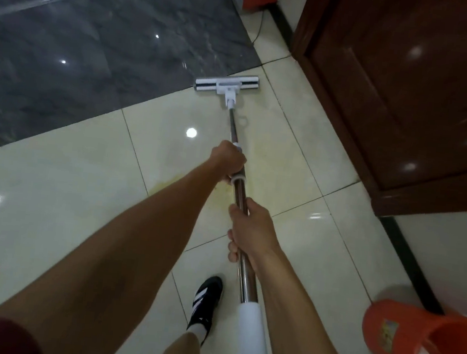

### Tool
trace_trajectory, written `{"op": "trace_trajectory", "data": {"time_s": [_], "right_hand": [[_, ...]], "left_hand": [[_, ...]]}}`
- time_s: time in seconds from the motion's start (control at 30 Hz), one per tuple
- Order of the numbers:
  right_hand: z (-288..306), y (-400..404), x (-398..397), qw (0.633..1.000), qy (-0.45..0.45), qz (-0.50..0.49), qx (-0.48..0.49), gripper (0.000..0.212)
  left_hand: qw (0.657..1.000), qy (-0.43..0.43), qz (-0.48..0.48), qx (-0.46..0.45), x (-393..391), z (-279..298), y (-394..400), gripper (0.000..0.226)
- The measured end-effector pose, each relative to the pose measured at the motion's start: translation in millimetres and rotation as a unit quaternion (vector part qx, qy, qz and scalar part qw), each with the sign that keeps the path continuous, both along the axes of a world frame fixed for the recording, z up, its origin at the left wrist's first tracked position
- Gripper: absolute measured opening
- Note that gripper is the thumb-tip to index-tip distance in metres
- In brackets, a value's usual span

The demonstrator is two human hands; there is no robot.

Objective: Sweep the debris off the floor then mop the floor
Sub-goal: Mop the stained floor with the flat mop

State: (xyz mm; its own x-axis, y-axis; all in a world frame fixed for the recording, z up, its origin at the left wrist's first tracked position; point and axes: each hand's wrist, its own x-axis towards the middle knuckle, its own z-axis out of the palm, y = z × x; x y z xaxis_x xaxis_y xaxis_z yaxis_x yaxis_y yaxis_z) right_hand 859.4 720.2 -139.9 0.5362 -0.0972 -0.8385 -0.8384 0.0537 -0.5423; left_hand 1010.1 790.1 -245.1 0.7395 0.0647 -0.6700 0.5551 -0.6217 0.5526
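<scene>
A flat mop with a white and black head [226, 85] rests on the cream floor tiles [61, 187], right at the border with the dark grey tiles [96, 47]. Its metal handle [233, 125] runs back toward me and ends in a white grip [251, 337]. My left hand [228, 159] is closed around the handle at a grey collar, farther down the pole. My right hand [252, 230] grips the handle closer to me. A faint yellowish stain [174, 182] shows on the tile under my left forearm.
A dark brown wooden door [408, 94] and frame stand at the right. An orange plastic bin [421, 349] with paper inside sits at the lower right near a black skirting strip. A thin cable [259, 26] lies on the floor beyond the mop. My black shoe [204, 303] is below the handle.
</scene>
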Motion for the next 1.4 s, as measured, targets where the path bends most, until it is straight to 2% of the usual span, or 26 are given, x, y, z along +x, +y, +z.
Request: {"op": "trace_trajectory", "data": {"time_s": [0.13,0.2,0.3,0.37,0.5,0.63,0.8,0.83,0.9,1.03,1.13,1.2,1.23,1.4], "right_hand": [[0,-15,29,1.0,0.002,-0.002,0.004,0.009],[3,-22,21,1.0,0.018,-0.013,0.016,0.011],[3,-20,-4,1.0,0.015,0.002,0.0,0.037],[2,-16,-31,1.0,0.009,0.0,-0.003,0.05],[3,-22,-110,1.0,0.011,-0.014,-0.012,0.05],[6,-27,-209,0.997,-0.016,0.034,-0.072,0.044],[11,-31,-351,0.998,-0.002,0.017,-0.053,0.045],[14,-33,-381,0.999,0.009,0.007,-0.047,0.046],[20,-37,-435,0.999,0.028,-0.013,-0.035,0.049],[33,-47,-521,0.998,0.04,-0.01,-0.043,0.054],[45,-51,-562,0.998,0.042,-0.018,-0.036,0.055],[50,-53,-577,0.998,0.044,-0.027,-0.033,0.056],[50,-53,-581,0.998,0.045,-0.033,-0.034,0.057],[39,-63,-565,0.997,0.042,-0.039,-0.051,0.049]], "left_hand": [[0.999,0.027,0.039,-0.02,31,2,-8,0.017],[0.999,0.027,0.024,-0.01,25,1,-15,0.017],[0.999,0.034,-0.003,0.005,2,3,-18,0.023],[0.998,0.048,-0.03,0.01,-19,6,-18,0.018],[0.994,0.068,-0.085,0.031,-90,6,-33,0.024],[0.99,0.08,-0.114,0.038,-188,8,-46,0.037],[0.985,0.097,-0.144,0.017,-327,15,-58,0.037],[0.979,0.086,-0.182,0.032,-358,17,-60,0.038],[0.984,0.07,-0.158,0.048,-414,12,-67,0.038],[0.973,0.047,-0.214,0.076,-501,20,-79,0.035],[0.963,0.065,-0.256,0.046,-547,33,-78,0.039],[0.979,0.083,-0.186,0.031,-561,30,-82,0.036],[0.987,0.063,-0.146,0.027,-566,33,-83,0.032],[0.985,0.023,-0.167,0.046,-551,30,-95,0.017]]}}
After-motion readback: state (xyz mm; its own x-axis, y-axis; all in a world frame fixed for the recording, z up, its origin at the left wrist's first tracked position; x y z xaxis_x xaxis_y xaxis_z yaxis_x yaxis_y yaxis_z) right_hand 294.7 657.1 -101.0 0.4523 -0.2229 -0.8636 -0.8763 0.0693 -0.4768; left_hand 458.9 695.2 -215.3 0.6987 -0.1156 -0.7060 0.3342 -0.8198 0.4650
